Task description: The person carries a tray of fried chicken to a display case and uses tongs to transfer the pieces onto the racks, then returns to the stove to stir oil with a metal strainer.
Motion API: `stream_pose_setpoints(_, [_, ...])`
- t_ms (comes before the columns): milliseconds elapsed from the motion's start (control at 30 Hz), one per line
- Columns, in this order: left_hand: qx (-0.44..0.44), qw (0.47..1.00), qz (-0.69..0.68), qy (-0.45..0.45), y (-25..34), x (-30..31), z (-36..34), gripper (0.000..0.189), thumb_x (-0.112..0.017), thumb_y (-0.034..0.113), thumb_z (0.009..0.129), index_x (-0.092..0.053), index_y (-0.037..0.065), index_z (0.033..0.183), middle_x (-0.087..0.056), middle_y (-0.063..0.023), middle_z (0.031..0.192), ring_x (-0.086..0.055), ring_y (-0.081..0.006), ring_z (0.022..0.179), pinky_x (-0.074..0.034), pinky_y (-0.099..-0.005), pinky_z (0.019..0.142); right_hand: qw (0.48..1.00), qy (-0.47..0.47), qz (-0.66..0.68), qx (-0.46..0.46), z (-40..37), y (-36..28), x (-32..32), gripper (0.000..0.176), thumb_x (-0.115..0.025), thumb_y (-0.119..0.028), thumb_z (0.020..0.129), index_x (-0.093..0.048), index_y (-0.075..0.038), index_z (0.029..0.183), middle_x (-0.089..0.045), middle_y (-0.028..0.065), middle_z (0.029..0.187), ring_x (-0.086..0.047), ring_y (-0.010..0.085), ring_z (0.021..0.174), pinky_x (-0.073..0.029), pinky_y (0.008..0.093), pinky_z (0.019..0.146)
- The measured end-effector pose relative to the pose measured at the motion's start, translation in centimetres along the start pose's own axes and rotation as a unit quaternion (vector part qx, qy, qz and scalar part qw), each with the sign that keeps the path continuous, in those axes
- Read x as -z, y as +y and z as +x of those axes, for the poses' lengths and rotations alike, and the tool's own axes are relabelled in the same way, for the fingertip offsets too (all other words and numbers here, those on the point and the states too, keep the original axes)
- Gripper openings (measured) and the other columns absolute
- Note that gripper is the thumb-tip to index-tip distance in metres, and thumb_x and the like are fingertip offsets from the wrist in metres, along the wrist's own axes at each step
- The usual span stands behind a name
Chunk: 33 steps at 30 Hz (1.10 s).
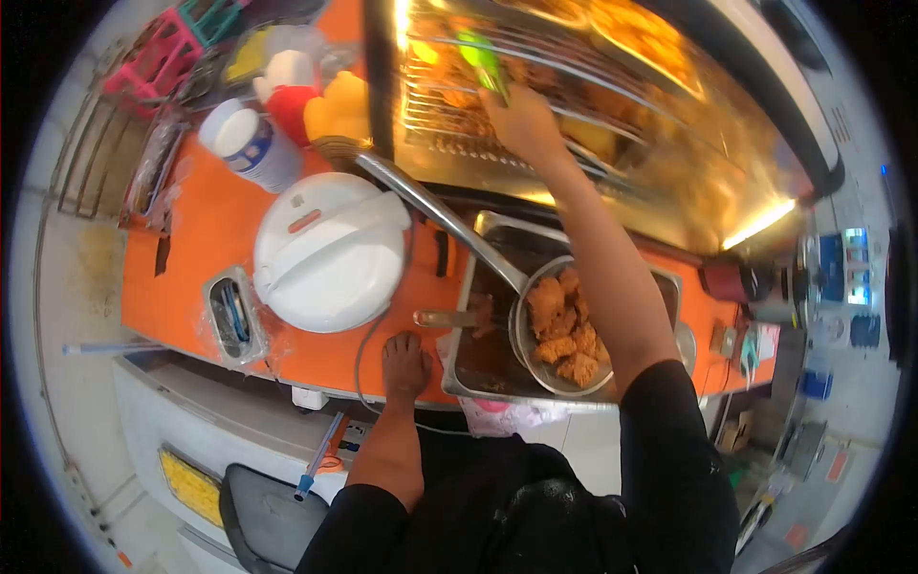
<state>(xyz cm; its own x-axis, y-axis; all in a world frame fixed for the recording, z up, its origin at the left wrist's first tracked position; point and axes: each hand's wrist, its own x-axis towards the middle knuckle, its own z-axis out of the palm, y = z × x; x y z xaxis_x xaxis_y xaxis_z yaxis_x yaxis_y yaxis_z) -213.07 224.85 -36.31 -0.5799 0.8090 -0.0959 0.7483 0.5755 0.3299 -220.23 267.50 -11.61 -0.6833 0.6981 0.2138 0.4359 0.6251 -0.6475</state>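
Note:
My right hand (526, 126) reaches into the lit warming cabinet (459, 170), its fingers closed round green-tipped tongs (481, 59). The tong tips are over the cabinet's wire rack, blurred among pieces of food. My left hand (406, 367) lies palm down on the front edge of the orange counter (206, 311), holding nothing. Below my right forearm, a long-handled strainer (517, 346) full of fried chicken pieces (555, 308) sits over a metal tray (461, 381). Just beyond my left hand, a wooden-handled tool (449, 319) reaches over the tray's left rim.
A round white appliance (330, 253) stands left of the tray, its cable running past my left hand. Stacked paper cups (251, 148) and red and yellow bottles (292, 110) are behind it. A small metal container (232, 311) sits at the left. More fried food (650, 43) fills the cabinet's upper tray.

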Motion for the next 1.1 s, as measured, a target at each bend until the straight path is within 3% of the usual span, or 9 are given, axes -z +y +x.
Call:
stream_pose_setpoints(267, [-0.030, 0.999, 0.032, -0.008, 0.4, -1.1, -0.2, 0.034, -0.060, 0.024, 0.088, -0.055, 0.004, 0.116, -0.054, -0.0181, 0.120, -0.048, -0.0391, 0.116, -0.040, -0.0518, 0.099, 0.968, -0.163, 0.083, -0.175, -21.4, 1.1, 15.7, 0.043, -0.063, -0.037, 0.098, -0.063, 0.003, 0.115, -0.071, 0.0200, 0.090, -0.068, 0.0340, 0.086, -0.051, 0.0442, 0.079])
stream_pose_setpoints(333, [-0.025, 0.999, 0.040, 0.011, 0.5, -1.0, -0.2, 0.031, -0.059, 0.023, 0.090, -0.054, 0.004, 0.114, -0.052, -0.0184, 0.122, -0.047, -0.0392, 0.117, -0.038, -0.0512, 0.101, 0.980, -0.070, -0.024, -0.183, -29.5, 4.9, 19.7, 0.043, -0.066, -0.038, 0.095, -0.066, 0.001, 0.114, -0.067, 0.0211, 0.080, -0.066, 0.0350, 0.077, -0.051, 0.0419, 0.073])
stream_pose_setpoints(400, [-0.014, 0.999, 0.043, -0.018, 1.0, -0.5, -0.4, 0.030, -0.059, 0.023, 0.091, -0.054, 0.005, 0.114, -0.051, -0.0181, 0.123, -0.046, -0.0386, 0.119, -0.037, -0.0505, 0.102, 0.929, -0.142, -0.115, -0.323, -36.4, 7.2, 23.7, 0.040, -0.065, -0.031, 0.096, -0.064, 0.001, 0.120, -0.072, 0.0196, 0.093, -0.069, 0.0329, 0.090, -0.051, 0.0433, 0.082])
stream_pose_setpoints(467, [0.002, 0.998, 0.049, -0.040, 1.2, -0.5, -0.4, 0.029, -0.059, 0.023, 0.092, -0.053, 0.005, 0.113, -0.050, -0.0177, 0.125, -0.045, -0.0381, 0.120, -0.036, -0.0498, 0.103, 0.874, -0.197, -0.122, -0.426, -40.3, 6.2, 25.9, 0.038, -0.066, -0.033, 0.094, -0.068, 0.001, 0.111, -0.070, 0.0234, 0.094, -0.068, 0.0376, 0.091, -0.050, 0.0458, 0.081])
stream_pose_setpoints(567, [0.019, 0.995, 0.076, -0.056, 0.7, -1.4, -0.3, 0.028, -0.057, 0.024, 0.094, -0.051, 0.005, 0.114, -0.049, -0.0166, 0.128, -0.044, -0.0372, 0.121, -0.035, -0.0496, 0.104, 0.877, -0.202, -0.137, -0.414, -47.6, 7.4, 24.4, 0.040, -0.069, -0.039, 0.091, -0.069, 0.001, 0.098, -0.069, 0.0254, 0.091, -0.066, 0.0411, 0.088, -0.050, 0.0480, 0.078])
stream_pose_setpoints(700, [-0.006, 0.996, 0.085, -0.036, 0.5, -1.7, -0.3, 0.029, -0.057, 0.024, 0.094, -0.049, 0.006, 0.115, -0.049, -0.0159, 0.127, -0.044, -0.0367, 0.120, -0.035, -0.0501, 0.103, 0.836, -0.270, -0.129, -0.460, -48.2, 7.0, 22.9, 0.047, -0.071, -0.045, 0.086, -0.071, -0.002, 0.104, -0.071, 0.0227, 0.093, -0.068, 0.0381, 0.090, -0.052, 0.0469, 0.081])
stream_pose_setpoints(900, [-0.038, 0.992, 0.117, -0.042, 0.7, -1.7, -0.4, 0.028, -0.058, 0.023, 0.092, -0.048, 0.007, 0.114, -0.048, -0.0154, 0.126, -0.044, -0.0364, 0.119, -0.034, -0.0491, 0.103, 0.913, -0.298, -0.028, -0.276, -47.0, 16.7, 21.3, 0.044, -0.076, -0.041, 0.082, -0.074, -0.004, 0.104, -0.070, 0.0152, 0.082, -0.067, 0.0278, 0.074, -0.053, 0.0401, 0.070])
stream_pose_setpoints(967, [-0.018, 0.992, 0.119, -0.041, 0.8, -1.5, -0.6, 0.028, -0.057, 0.023, 0.093, -0.048, 0.007, 0.114, -0.047, -0.0154, 0.125, -0.043, -0.0364, 0.120, -0.033, -0.0488, 0.104, 0.815, -0.432, 0.004, -0.386, -43.5, 15.8, 21.5, 0.040, -0.075, -0.039, 0.083, -0.074, -0.004, 0.104, -0.063, 0.0080, 0.070, -0.059, 0.0194, 0.055, -0.048, 0.0347, 0.052])
stream_pose_setpoints(1100, [0.006, 0.988, 0.136, -0.073, 1.2, -1.0, -0.3, 0.031, -0.055, 0.024, 0.094, -0.047, 0.005, 0.117, -0.046, -0.0162, 0.127, -0.042, -0.0363, 0.121, -0.033, -0.0482, 0.105, 0.799, -0.413, 0.129, -0.418, -44.5, 15.9, 22.7, 0.031, -0.074, -0.034, 0.086, -0.073, -0.006, 0.099, -0.055, 0.0001, 0.063, -0.049, 0.0098, 0.049, -0.039, 0.0266, 0.043])
